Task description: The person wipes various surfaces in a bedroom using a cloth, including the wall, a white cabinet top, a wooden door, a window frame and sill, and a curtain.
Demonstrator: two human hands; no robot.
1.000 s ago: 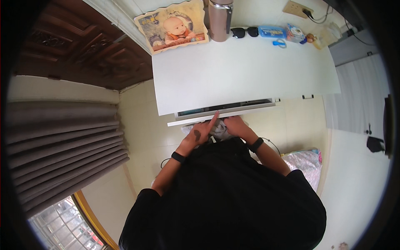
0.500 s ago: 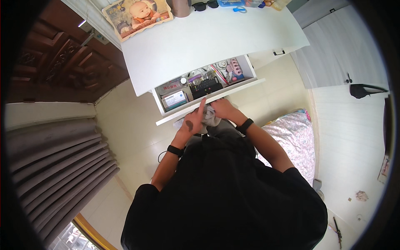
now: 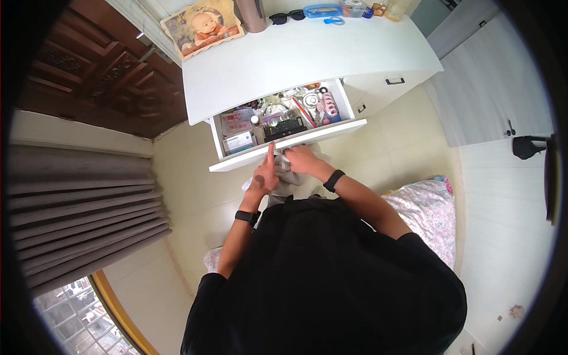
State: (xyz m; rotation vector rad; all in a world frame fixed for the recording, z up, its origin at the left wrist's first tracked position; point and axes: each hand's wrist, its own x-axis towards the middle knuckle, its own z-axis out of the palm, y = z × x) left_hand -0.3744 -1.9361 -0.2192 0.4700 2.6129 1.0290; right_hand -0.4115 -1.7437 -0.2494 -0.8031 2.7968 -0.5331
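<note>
My left hand [image 3: 264, 176] is at the front panel [image 3: 331, 134] of a pulled-out white drawer, its index finger stretched to the panel's top edge. The other left fingers curl on a crumpled light grey cloth [image 3: 288, 177], which shows on both sides of that hand. Just to the right, my right hand [image 3: 303, 161] is closed on the same cloth, close against the panel; its fingertips are hidden. Inside the drawer lie a white box [image 3: 239, 142], a black item with small knobs or keys [image 3: 285, 128], a pink ridged thing [image 3: 328, 108], a white coil [image 3: 310, 100] and several small items.
On the white cabinet top [image 3: 307, 56] stand a baby photo [image 3: 204, 28], a brown cylinder [image 3: 252, 16], sunglasses [image 3: 287, 17] and a blue case [image 3: 323, 10]. A carved wooden door [image 3: 112, 77] is at left, above a grey curtain [image 3: 89, 213]. Flowered fabric [image 3: 423, 210] lies at right.
The view has shifted, so the hands and drawer appear farther left. Slightly more of the drawer's inside shows. Both hands keep their places at the panel with the cloth.
</note>
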